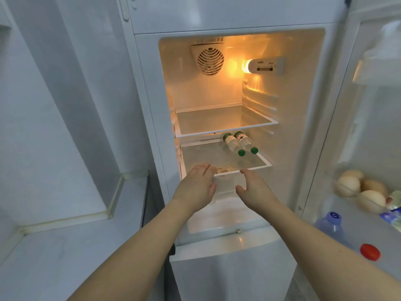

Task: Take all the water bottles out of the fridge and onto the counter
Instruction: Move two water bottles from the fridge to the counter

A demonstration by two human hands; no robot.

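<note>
Left hand (198, 181) and right hand (252, 187) reach into the open fridge (303, 105), fingers straight, holding nothing. Two bottles (237, 142) lie side by side on the shelf (263, 162) just beyond the right hand, caps toward it. Counter (65, 246) sits left of the left hand.

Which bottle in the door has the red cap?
The bottle lowest in the door, at the frame's right edge. The other door bottle above it has a blue cap.

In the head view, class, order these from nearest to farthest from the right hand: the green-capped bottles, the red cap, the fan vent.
1. Green-capped bottles, lying on the second shelf, just above the right hand.
2. Red cap, in the door, lower right.
3. Fan vent, top of the back wall.
</note>
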